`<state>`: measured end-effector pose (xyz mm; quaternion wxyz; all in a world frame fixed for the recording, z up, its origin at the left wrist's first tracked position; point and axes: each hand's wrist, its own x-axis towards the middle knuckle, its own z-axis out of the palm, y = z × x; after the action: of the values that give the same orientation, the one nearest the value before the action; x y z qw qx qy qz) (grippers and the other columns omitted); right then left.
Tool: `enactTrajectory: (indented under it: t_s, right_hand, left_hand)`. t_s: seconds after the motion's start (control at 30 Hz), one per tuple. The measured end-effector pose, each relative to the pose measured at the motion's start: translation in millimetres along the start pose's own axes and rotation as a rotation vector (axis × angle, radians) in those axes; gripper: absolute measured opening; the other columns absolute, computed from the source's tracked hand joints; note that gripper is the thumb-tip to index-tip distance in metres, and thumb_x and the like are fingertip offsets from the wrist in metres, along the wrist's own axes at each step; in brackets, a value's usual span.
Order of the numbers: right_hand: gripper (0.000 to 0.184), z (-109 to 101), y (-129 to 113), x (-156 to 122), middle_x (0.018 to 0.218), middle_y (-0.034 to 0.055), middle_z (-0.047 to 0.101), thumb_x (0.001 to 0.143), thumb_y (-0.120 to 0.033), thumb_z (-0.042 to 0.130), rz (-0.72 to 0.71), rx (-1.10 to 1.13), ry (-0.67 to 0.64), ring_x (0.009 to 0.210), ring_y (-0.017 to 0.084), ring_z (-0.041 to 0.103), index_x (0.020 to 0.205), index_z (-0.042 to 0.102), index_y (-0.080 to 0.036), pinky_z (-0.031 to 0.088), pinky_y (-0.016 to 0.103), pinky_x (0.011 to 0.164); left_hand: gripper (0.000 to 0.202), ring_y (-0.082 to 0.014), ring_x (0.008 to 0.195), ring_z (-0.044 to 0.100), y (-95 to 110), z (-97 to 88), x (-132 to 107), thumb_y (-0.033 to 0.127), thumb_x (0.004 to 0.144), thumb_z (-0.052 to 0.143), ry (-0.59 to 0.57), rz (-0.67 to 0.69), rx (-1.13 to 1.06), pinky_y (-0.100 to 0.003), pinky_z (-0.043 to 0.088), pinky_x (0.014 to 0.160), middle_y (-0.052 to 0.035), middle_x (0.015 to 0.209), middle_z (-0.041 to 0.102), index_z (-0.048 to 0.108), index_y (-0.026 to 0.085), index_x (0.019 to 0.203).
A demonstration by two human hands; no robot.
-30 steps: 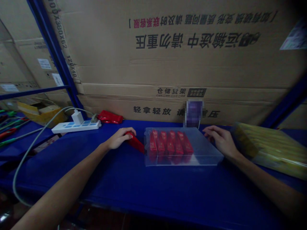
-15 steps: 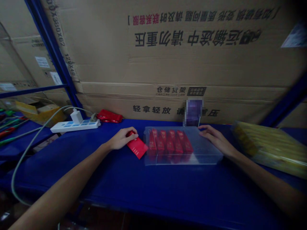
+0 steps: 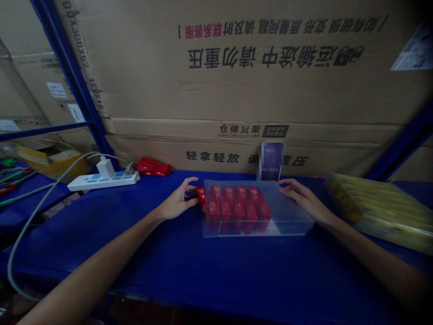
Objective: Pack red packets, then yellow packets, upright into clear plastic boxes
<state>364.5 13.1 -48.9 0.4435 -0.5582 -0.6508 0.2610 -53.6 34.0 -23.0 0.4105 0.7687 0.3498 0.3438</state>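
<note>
- A small red packet with gold marks is seen at the left outer wall of the clear case, its long axis running front to back, roughly in line with the packets inside the case; it is only partly visible behind the fingers.
- The left hand is held half open, with the fingers spread and the fingertips against the red packet; whether the packet is gripped cannot be told from the head view.
- The right hand is laid open and flat-fingered, its fingertips resting on the far right corner of the case, with nothing held.
- The clear plastic case is smooth, rectangular and glossy, and it is set on the blue shelf between the hands.
- Rows of red packets are seen through its walls, standing close together.
- A yellow-wrapped bundle is placed at the right, well beside the right hand.
- A white power strip and a crumpled red pouch are placed at the far left of the shelf.
- Behind them stands a corrugated cardboard carton, printed upside down; a purple object in front of it is blurred.
</note>
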Motion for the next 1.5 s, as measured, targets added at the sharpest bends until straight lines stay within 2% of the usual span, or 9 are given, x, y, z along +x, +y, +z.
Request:
enactTrajectory:
  t_s: [0.17, 0.47, 0.67, 0.8, 1.07, 1.2, 1.33, 1.43, 1.5]
  right_hand:
    - [0.032, -0.1, 1.3, 0.7, 0.086, 0.0015, 0.061, 0.081, -0.051, 0.060, -0.003, 0.002, 0.009, 0.078, 0.024, 0.062, 0.105, 0.060, -0.031, 0.049, 0.036, 0.067]
    - [0.032, 0.0, 0.8, 0.8, 0.085, 0.0013, 0.060, 0.081, -0.052, 0.059, -0.011, -0.013, 0.004, 0.079, 0.024, 0.061, 0.105, 0.060, -0.031, 0.049, 0.037, 0.068]
    - [0.032, 0.6, -2.7, -0.3, 0.085, 0.0013, 0.062, 0.080, -0.053, 0.059, -0.018, -0.025, 0.021, 0.080, 0.025, 0.062, 0.103, 0.061, -0.032, 0.050, 0.038, 0.070]
    - [0.031, 0.7, -4.1, -0.8, 0.087, 0.0012, 0.061, 0.081, -0.051, 0.059, -0.010, -0.013, 0.006, 0.083, 0.024, 0.062, 0.105, 0.060, -0.031, 0.049, 0.037, 0.071]
    - [0.034, 0.9, -0.2, 1.5, 0.086, 0.0006, 0.059, 0.082, -0.052, 0.058, -0.021, -0.001, -0.009, 0.081, 0.022, 0.060, 0.107, 0.058, -0.030, 0.049, 0.035, 0.071]
    - [0.033, 1.0, 1.6, 2.1, 0.087, 0.0005, 0.059, 0.083, -0.052, 0.058, -0.018, 0.002, -0.009, 0.081, 0.022, 0.061, 0.107, 0.058, -0.030, 0.049, 0.036, 0.071]
    - [0.033, 1.3, 1.8, 2.1, 0.086, 0.0006, 0.060, 0.082, -0.052, 0.058, -0.015, 0.005, -0.008, 0.081, 0.023, 0.062, 0.107, 0.058, -0.030, 0.050, 0.036, 0.071]
    - [0.033, 1.3, 2.2, 2.3, 0.087, 0.0013, 0.062, 0.081, -0.052, 0.059, -0.012, -0.005, 0.007, 0.082, 0.024, 0.062, 0.106, 0.060, -0.030, 0.050, 0.038, 0.071]
    - [0.034, 1.2, 3.0, 2.6, 0.087, 0.0015, 0.063, 0.080, -0.053, 0.059, 0.001, -0.005, 0.009, 0.080, 0.024, 0.063, 0.105, 0.060, -0.030, 0.050, 0.038, 0.069]
  left_hand:
    - [0.034, -0.0174, 0.090, 0.058, -5.7, -3.5, 3.3, 0.027, 0.080, 0.067, -0.030, 0.006, -0.039, -0.037, 0.044, 0.086, -0.0052, 0.098, 0.059, 0.048, 0.017, 0.106]
    - [0.026, -0.0192, 0.090, 0.057, 13.0, -5.3, -1.7, 0.035, 0.090, 0.055, -0.161, 0.028, 0.234, -0.033, 0.042, 0.085, -0.0039, 0.098, 0.063, 0.060, 0.017, 0.108]
    - [0.035, -0.0217, 0.103, 0.053, 12.0, -3.1, -2.9, 0.030, 0.090, 0.052, -0.154, 0.004, 0.158, -0.036, 0.037, 0.094, -0.0045, 0.114, 0.060, 0.053, 0.023, 0.125]
    - [0.042, -0.0197, 0.094, 0.053, 5.4, -1.1, -2.9, 0.033, 0.090, 0.053, -0.133, 0.025, 0.123, -0.035, 0.041, 0.087, -0.0038, 0.104, 0.058, 0.046, 0.024, 0.131]
    - [0.039, -0.0140, 0.072, 0.049, -1.6, 4.7, 1.0, 0.046, 0.082, 0.066, 0.034, 0.050, 0.351, -0.027, 0.040, 0.066, -0.0009, 0.088, 0.054, 0.051, 0.018, 0.105]
    - [0.034, -0.0183, 0.083, 0.052, 6.8, 6.8, -2.3, 0.052, 0.082, 0.064, -0.120, 0.095, 0.601, -0.032, 0.038, 0.078, -0.0012, 0.084, 0.059, 0.060, 0.018, 0.083]
    - [0.024, -0.0198, 0.090, 0.056, 9.8, 4.2, -2.8, 0.043, 0.087, 0.059, -0.178, 0.179, 0.655, -0.033, 0.041, 0.082, -0.0023, 0.093, 0.063, 0.065, 0.023, 0.099]
    - [0.021, -0.0188, 0.092, 0.059, -1.1, -15.6, 3.9, 0.022, 0.087, 0.051, -0.016, 0.245, 0.704, -0.033, 0.044, 0.086, -0.0044, 0.098, 0.065, 0.066, 0.020, 0.101]
    - [0.027, -0.0213, 0.098, 0.059, -13.6, -39.4, 8.2, 0.016, 0.083, 0.047, 0.259, 0.217, 0.841, -0.037, 0.043, 0.094, -0.0071, 0.103, 0.066, 0.066, 0.017, 0.102]
